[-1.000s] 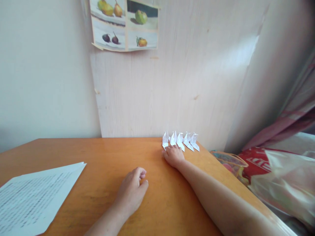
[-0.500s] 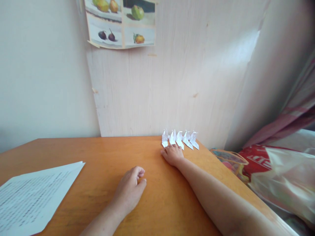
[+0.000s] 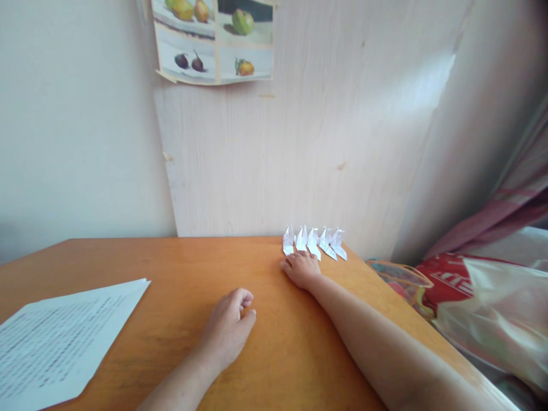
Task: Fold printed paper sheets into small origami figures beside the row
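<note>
Several folded white paper cranes (image 3: 314,242) stand in a row along the back edge of the wooden table, near its right corner. My right hand (image 3: 302,268) reaches to the front of the row, palm down, with its thumb out to the left. Its fingertips are at the base of the second and third cranes from the left; whether they touch the paper I cannot tell. Nearer to me, my left hand (image 3: 229,328) rests on its side over the table, fingers loosely curled and thumb apart from them, with nothing visible in it.
A stack of printed paper sheets (image 3: 64,342) lies on the table (image 3: 180,274) at the left. Against the back wall hangs a sheet of fruit paintings (image 3: 216,43). Beyond the table's right edge are plastic bags (image 3: 492,319), a red bag (image 3: 445,279) and a pink curtain (image 3: 505,194).
The whole view has shifted very slightly. Both hands keep the same pose and place on the table, and the cranes have not moved.
</note>
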Available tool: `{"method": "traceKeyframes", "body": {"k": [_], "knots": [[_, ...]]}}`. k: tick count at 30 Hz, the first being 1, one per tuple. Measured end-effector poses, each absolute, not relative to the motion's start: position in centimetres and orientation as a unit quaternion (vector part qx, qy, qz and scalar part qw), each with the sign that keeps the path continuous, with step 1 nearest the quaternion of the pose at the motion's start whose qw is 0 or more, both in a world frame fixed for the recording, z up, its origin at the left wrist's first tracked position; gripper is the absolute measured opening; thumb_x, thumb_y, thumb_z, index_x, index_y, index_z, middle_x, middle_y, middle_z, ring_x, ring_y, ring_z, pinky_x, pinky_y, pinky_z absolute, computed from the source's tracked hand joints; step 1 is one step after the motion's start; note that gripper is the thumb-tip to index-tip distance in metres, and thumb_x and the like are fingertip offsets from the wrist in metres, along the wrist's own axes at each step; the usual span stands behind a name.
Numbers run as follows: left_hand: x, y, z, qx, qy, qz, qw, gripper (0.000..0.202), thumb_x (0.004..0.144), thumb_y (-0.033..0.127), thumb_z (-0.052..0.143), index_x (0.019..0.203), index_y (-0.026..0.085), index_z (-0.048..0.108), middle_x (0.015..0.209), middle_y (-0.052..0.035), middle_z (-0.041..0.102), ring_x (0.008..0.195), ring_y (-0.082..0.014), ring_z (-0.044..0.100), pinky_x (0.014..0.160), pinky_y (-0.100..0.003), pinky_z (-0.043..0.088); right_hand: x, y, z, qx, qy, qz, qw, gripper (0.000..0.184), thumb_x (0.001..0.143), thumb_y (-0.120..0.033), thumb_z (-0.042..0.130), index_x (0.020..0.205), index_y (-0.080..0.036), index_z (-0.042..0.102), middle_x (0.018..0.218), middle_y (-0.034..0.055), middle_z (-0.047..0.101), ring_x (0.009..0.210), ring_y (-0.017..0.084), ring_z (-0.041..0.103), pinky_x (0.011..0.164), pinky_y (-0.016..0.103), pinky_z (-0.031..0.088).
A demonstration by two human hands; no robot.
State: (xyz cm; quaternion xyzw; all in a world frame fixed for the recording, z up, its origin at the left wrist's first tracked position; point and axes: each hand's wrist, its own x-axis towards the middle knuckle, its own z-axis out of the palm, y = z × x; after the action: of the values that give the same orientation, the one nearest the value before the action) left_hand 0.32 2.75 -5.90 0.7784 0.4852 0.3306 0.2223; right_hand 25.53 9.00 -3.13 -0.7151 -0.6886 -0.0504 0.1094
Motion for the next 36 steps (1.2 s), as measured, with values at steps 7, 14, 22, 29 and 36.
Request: {"method": "traceKeyframes", "body": {"k": [7,14,22,29,36], "knots": [[0.35,2.74,-5.81,0.776,0.485,0.334,0.226,0.016,0.085,0.023,0.054,0.1,0.02,0.058,0.104,-0.0066,0.067,0.099,-0.021,0.062,0.091,-0.035,0.047,25.5,8.79,-2.99,-0.715,-0.688,-0.052,0.112,0.049,0.1,-0.052,0.033,0.114,-0.022,0.069,0.126,0.0126,0.067,0.125,0.033,0.049,0.1,0.049,0.029],[0.39,2.66,-5.69,0.776,0.488,0.332,0.224,0.015,0.085,0.023,0.054,0.099,0.021,0.058,0.104,-0.0063,0.068,0.098,-0.0207,0.063,0.09,-0.034,0.047,25.63,8.72,-2.92,-0.716,-0.687,-0.051,0.112,0.05,0.101,-0.051,0.031,0.113,-0.023,0.07,0.125,0.0128,0.068,0.124,0.032,0.05,0.1,0.049,0.029],[0.36,2.71,-5.77,0.78,0.487,0.329,0.216,0.015,0.085,0.021,0.054,0.099,0.021,0.058,0.104,-0.0067,0.067,0.099,-0.0204,0.062,0.09,-0.033,0.047,25.64,8.69,-2.94,-0.717,-0.687,-0.049,0.106,0.05,0.101,-0.05,0.03,0.114,-0.022,0.07,0.126,0.0131,0.067,0.124,0.032,0.05,0.1,0.049,0.03],[0.34,2.75,-5.94,0.776,0.486,0.334,0.225,0.016,0.084,0.02,0.054,0.1,0.021,0.057,0.104,-0.0059,0.067,0.1,-0.0204,0.062,0.091,-0.033,0.047,25.67,8.71,-2.91,-0.719,-0.685,-0.051,0.107,0.05,0.101,-0.05,0.03,0.112,-0.023,0.071,0.125,0.0127,0.068,0.123,0.032,0.051,0.099,0.048,0.031],[0.45,2.55,-5.56,0.774,0.495,0.326,0.222,0.015,0.085,0.019,0.054,0.099,0.021,0.057,0.104,-0.006,0.067,0.102,-0.0205,0.062,0.092,-0.033,0.046,25.72,8.79,-2.93,-0.722,-0.682,-0.05,0.105,0.051,0.101,-0.05,0.03,0.114,-0.023,0.07,0.125,0.0132,0.068,0.123,0.032,0.05,0.1,0.048,0.03]]}}
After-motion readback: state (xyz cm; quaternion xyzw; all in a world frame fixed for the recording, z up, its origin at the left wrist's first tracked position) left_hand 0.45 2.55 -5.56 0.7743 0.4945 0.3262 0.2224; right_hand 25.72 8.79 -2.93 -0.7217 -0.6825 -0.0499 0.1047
